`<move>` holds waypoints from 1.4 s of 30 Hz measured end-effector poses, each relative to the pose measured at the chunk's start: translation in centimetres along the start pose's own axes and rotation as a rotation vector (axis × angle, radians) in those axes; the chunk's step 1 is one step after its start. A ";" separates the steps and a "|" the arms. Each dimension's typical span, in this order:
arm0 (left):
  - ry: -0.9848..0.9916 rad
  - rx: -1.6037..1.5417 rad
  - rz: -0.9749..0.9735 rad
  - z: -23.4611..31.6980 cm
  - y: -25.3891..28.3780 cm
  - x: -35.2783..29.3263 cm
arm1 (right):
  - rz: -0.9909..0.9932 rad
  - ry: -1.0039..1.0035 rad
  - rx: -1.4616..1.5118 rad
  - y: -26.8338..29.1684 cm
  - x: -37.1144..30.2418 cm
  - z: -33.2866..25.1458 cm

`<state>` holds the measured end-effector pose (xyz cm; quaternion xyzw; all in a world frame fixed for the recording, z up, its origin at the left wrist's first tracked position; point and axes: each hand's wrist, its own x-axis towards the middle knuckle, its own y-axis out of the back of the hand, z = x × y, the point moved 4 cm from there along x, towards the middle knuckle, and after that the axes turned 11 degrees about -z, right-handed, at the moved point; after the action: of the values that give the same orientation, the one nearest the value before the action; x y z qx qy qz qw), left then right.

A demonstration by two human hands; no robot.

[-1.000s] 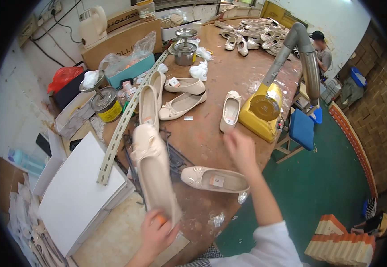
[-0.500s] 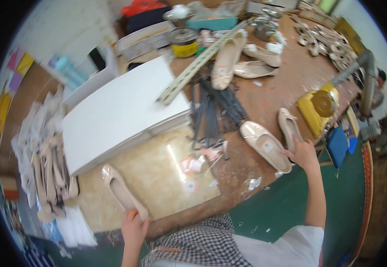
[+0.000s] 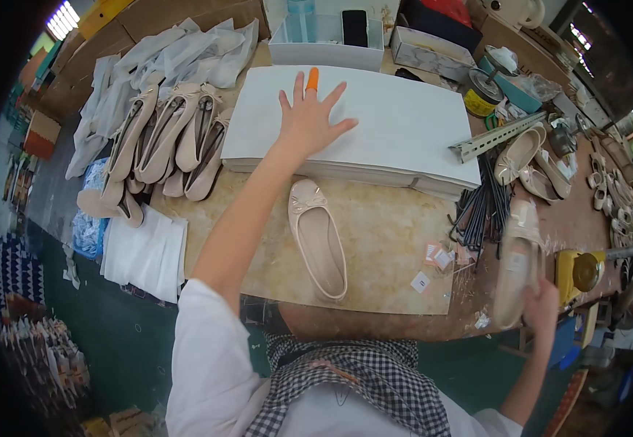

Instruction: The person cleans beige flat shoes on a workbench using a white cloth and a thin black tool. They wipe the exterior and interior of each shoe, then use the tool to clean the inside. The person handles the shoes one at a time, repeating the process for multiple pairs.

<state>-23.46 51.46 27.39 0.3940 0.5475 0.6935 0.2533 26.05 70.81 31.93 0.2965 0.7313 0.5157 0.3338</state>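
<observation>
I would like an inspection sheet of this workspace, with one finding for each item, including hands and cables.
Surface: brown tabletop, marbled panel on it.
Work pieces: ballet flat on the panel, toe pointing away; second ballet flat to its right, blurred; stack of white sheets beyond.
Clutter: black rods, small paper labels, slotted metal bar.
Left hand: spread open over the stack, orange cover on one finger.
Right hand: at the second ballet flat; grip unclear.
Cables: nothing seen.
Surroundings: green floor, yellow machine.

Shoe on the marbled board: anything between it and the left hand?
Only the front edge of the white paper stack: the left hand is spread over the stack's top, and the shoe lies just in front, on the marbled board. Nothing else visible stands between them.
</observation>
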 end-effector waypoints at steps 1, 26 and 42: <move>0.053 0.010 -0.039 -0.6 -1.5 1.6 | -0.020 0.061 -0.104 -1.7 -0.8 -4.2; -0.001 -1.083 -0.155 13.1 2.6 -17.0 | -0.555 0.448 1.153 -11.9 -1.1 -19.1; -0.481 -0.313 -0.464 22.1 -2.8 -21.6 | 0.031 0.518 -0.121 -17.1 7.8 -20.3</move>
<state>6.62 47.65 20.91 0.3675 0.4344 0.5804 0.5826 3.72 60.58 19.20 0.1452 0.7556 0.6221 0.1448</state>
